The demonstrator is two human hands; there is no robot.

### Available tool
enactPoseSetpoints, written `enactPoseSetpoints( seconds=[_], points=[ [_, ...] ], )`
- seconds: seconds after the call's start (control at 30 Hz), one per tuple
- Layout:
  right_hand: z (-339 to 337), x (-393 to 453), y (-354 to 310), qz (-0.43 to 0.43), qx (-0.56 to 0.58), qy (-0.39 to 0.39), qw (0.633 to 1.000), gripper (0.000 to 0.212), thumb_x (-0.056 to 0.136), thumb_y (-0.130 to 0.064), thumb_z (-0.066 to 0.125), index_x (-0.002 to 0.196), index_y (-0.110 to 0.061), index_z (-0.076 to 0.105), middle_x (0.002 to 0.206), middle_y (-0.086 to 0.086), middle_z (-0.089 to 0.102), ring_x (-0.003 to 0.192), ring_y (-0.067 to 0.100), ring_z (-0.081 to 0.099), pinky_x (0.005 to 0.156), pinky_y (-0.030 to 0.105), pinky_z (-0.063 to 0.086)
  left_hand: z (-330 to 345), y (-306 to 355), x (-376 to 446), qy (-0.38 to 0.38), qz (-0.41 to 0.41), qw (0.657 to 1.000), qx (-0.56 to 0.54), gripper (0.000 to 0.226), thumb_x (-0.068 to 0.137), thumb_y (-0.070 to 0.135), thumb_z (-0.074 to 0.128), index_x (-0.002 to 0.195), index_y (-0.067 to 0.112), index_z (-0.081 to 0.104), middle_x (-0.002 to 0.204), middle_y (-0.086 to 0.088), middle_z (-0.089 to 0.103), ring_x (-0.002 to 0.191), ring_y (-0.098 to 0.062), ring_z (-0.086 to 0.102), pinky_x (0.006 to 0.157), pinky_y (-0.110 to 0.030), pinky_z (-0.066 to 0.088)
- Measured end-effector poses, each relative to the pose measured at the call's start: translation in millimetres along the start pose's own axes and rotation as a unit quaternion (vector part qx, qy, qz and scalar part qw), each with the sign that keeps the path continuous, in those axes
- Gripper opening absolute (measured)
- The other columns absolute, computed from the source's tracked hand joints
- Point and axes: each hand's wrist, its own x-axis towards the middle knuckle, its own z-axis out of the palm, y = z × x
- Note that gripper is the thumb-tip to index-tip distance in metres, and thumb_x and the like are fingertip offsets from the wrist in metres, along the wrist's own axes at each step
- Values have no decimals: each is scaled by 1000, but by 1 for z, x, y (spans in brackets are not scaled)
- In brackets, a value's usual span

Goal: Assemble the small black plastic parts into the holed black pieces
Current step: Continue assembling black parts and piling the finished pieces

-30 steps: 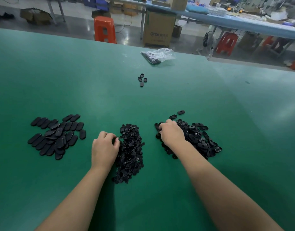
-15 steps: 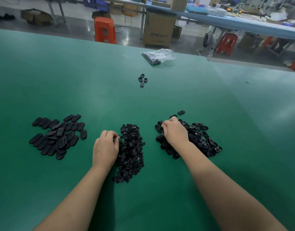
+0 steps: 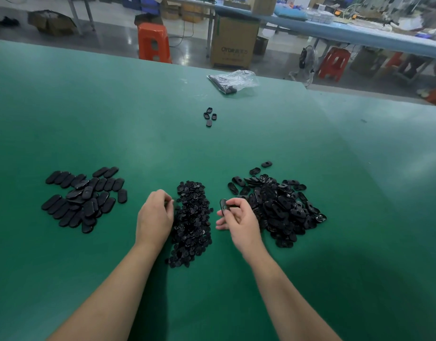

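Both bare forearms reach in from six o'clock, wrists roughly level. The left hand [image 3: 155,217] is knuckles-up with fingers curled toward three o'clock; whether they grip anything cannot be told. The right hand [image 3: 239,221] is turned toward nine o'clock, thumb and forefinger pinching a holed black piece [image 3: 223,204] at its eleven o'clock.

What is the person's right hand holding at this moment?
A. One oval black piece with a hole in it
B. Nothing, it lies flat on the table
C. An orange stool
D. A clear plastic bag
A: the right hand is lifted just left of the pile of holed pieces, and its fingers pinch a single holed black piece.
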Motion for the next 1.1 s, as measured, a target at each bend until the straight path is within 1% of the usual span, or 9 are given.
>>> enactPoseSetpoints(
  seconds=[0.07, 0.17, 0.4, 0.57, 0.63, 0.7, 0.83, 1.0, 1.1],
  points=[
    [5, -6, 9, -8, -6, 15, 1000, 24, 103, -6, 53, 119, -23, 51, 96, 0, 76, 80, 20, 74, 78, 34, 63, 1, -3, 0, 4, 4, 1000, -9, 2, 98, 14, 59, 97, 12, 60, 93, 0, 60, 82, -18, 58, 72, -32, 47],
    [9, -9, 12, -19, -24, 36, 999, 25, 103, -8, 54, 116, -30, 55, 97, -7, 76, 80, 16, 74, 76, 28, 62, 2, -5, 0, 5, -6, 1000, -17, 20, 98, 12, 60, 116, 7, 66, 106, -4, 64, 92, -19, 59, 81, -30, 47],
    [12, -13, 12, -42, -62, 35, 997, 13, 104, -15, 53, 100, -24, 62, 98, -16, 74, 77, 16, 74, 75, 33, 62, -1, -8, 2, 11, 1, 999, -40, 14, 95, 14, 66, 104, 13, 76, 93, 5, 67, 82, -11, 58, 76, -26, 47],
    [12, -13, 14, -52, -73, 44, 995, 18, 105, -20, 54, 104, -35, 62, 84, -3, 71, 73, 14, 70, 72, 35, 62, -2, -8, 2, 13, -33, 996, -87, 23, 98, 11, 60, 116, 12, 74, 109, -2, 73, 91, -11, 61, 86, -25, 48],
    [12, -12, 15, -48, -88, 43, 994, 20, 105, -19, 53, 116, -32, 63, 83, -2, 69, 72, 11, 68, 72, 32, 62, -4, -7, 2, 11, -52, 994, -100, 25, 98, 12, 61, 120, 13, 72, 109, -1, 74, 84, -18, 66, 80, -29, 53],
    [12, -10, 16, -40, -103, 40, 993, 26, 106, -18, 50, 129, -23, 62, 86, -4, 68, 71, 7, 66, 71, 28, 60, -4, -6, 2, 12, -65, 992, -110, 27, 97, 12, 62, 123, 15, 70, 104, 1, 75, 68, -13, 62, 67, -26, 50],
    [13, -11, 15, -40, -120, 34, 991, 26, 107, -15, 47, 126, -31, 54, 90, -5, 67, 71, 3, 64, 69, 21, 57, -5, -5, 2, 8, -87, 987, -137, 21, 98, 11, 61, 115, 19, 69, 96, 7, 74, 74, 1, 62, 64, -17, 45],
    [21, -8, 12, -13, -109, 63, 992, 14, 105, -17, 50, 108, -28, 57, 91, -6, 70, 68, 2, 65, 64, 23, 58, -5, -4, 2, 11, -91, 985, -145, 14, 97, 14, 63, 100, 26, 68, 88, 14, 72, 74, -4, 66, 62, -18, 49],
    [28, -10, 16, -30, -165, 81, 982, 9, 103, -23, 54, 107, -27, 61, 90, -9, 70, 71, 5, 62, 66, 28, 55, -7, -3, 3, 16, -91, 985, -149, 13, 96, 17, 64, 95, 29, 67, 84, 15, 72, 73, -9, 67, 66, -28, 56]
  ],
)
